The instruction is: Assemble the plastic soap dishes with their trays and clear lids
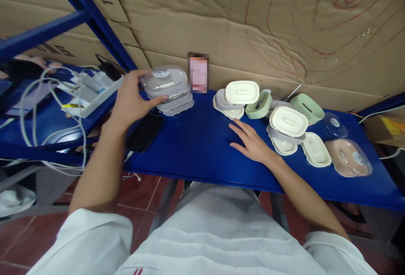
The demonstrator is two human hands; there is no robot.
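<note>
My left hand [128, 98] is closed round a grey soap box with a clear lid [164, 82], its thumb along the front and its fingers hidden behind. Beneath that box are wavy-edged grey pieces [179, 105]. Over the blue table, my right hand [251, 142] has its fingers spread and holds nothing. Its fingertips are close to a pile of grey and cream pieces, topped by a cream oval tray [242, 92]. To its right, another cream tray [288, 121] lies on grey and cream pieces, beside a cream dish [315, 149].
Green box parts [259, 105] and a green piece [307, 108] stand at the back. At right are a pinkish box with clear lid [348, 158] and a loose clear lid [335, 125]. A dark phone [144, 133], white cables [52, 93] and a blue frame post [95, 22] are at left.
</note>
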